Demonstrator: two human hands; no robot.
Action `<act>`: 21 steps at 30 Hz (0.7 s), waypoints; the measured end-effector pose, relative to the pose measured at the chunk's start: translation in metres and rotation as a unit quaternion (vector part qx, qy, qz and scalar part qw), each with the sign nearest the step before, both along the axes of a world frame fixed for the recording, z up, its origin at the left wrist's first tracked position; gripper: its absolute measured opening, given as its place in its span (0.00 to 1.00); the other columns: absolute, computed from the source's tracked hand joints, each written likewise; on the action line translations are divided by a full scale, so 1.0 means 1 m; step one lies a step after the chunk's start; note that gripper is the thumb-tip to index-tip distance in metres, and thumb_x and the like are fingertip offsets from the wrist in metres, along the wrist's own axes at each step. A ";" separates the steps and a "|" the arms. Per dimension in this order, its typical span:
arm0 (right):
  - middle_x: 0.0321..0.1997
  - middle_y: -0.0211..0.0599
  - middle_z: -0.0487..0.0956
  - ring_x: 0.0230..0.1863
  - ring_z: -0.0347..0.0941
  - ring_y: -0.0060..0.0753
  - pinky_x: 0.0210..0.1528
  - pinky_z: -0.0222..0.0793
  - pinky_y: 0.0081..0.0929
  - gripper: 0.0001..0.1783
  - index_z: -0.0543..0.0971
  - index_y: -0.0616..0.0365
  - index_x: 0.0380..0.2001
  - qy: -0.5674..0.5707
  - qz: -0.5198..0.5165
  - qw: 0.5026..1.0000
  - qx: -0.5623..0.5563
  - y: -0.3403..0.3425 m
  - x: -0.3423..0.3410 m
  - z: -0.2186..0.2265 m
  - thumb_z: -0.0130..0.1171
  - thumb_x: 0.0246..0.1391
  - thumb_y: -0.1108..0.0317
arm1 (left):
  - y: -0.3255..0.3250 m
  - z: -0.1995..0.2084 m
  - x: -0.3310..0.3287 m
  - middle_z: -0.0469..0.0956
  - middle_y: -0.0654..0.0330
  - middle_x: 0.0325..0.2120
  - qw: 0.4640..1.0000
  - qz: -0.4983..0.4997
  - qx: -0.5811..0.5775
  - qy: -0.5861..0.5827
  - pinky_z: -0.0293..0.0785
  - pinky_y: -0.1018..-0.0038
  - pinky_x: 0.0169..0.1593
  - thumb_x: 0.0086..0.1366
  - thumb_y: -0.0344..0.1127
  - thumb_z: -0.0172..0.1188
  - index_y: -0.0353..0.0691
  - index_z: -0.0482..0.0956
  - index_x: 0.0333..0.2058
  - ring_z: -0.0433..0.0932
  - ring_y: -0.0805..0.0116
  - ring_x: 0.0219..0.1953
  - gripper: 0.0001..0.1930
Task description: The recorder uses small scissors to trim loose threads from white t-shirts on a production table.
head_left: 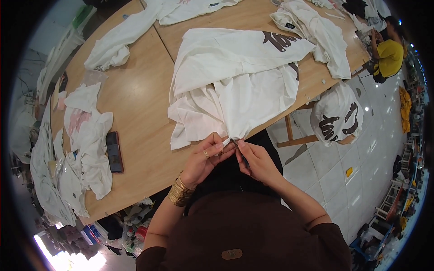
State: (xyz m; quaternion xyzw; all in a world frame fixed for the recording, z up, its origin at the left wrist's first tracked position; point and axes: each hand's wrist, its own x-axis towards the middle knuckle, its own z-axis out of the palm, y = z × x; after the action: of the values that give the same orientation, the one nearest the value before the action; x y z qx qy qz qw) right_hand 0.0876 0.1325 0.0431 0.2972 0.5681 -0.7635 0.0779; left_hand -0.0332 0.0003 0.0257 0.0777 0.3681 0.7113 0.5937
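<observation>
A white garment (253,97) with dark brown lettering is spread over the near edge of the table, its lower end drawn together toward me. My left hand (204,161), with rings and a stack of gold bangles, pinches a gathered bit of its edge between closed fingers. Close beside it, my right hand (258,163) is closed around a slim dark tool that looks like small thread snips (243,158). The tip of the tool meets the cloth at the left fingertips. Fingers partly hide the blades, so I cannot tell whether they are apart.
White garments lie on the wooden table (140,99) at left, back and right. A phone (115,152) rests by the left pile (90,149). Right of the table stands a stool covered by white printed cloth (337,115). A person in yellow (389,56) sits at far right.
</observation>
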 end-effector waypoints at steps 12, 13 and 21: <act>0.09 0.26 0.61 0.08 0.51 0.15 0.11 0.45 0.16 0.25 0.65 0.57 0.18 -0.015 -0.005 0.999 -0.051 0.000 -0.004 0.004 0.36 0.63 0.51 | -0.002 -0.002 -0.002 0.67 0.61 0.40 0.999 -0.018 -0.006 0.029 0.59 0.68 0.60 0.65 0.33 0.46 0.41 0.61 0.30 0.66 0.68 0.54 0.06; 0.09 0.26 0.61 0.07 0.50 0.15 0.09 0.43 0.16 0.25 0.65 0.56 0.18 -0.019 -0.003 0.999 -0.047 0.001 -0.004 0.004 0.36 0.63 0.51 | -0.002 -0.002 -0.002 0.67 0.61 0.39 0.999 -0.021 0.001 0.027 0.59 0.67 0.60 0.65 0.33 0.47 0.41 0.61 0.30 0.65 0.67 0.54 0.06; 0.09 0.26 0.61 0.05 0.47 0.14 0.06 0.41 0.14 0.24 0.65 0.56 0.23 -0.022 0.014 0.996 -0.081 0.000 -0.001 0.005 0.33 0.64 0.50 | -0.003 -0.010 -0.003 0.66 0.63 0.34 0.999 -0.016 0.031 -0.002 0.59 0.68 0.60 0.63 0.32 0.48 0.41 0.62 0.28 0.66 0.68 0.53 0.06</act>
State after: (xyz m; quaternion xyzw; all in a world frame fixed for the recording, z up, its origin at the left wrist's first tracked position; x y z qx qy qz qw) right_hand 0.0864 0.1329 0.0477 0.2988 0.5067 -0.7990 0.1248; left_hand -0.0358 -0.0028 0.0158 0.1009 0.3435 0.7127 0.6033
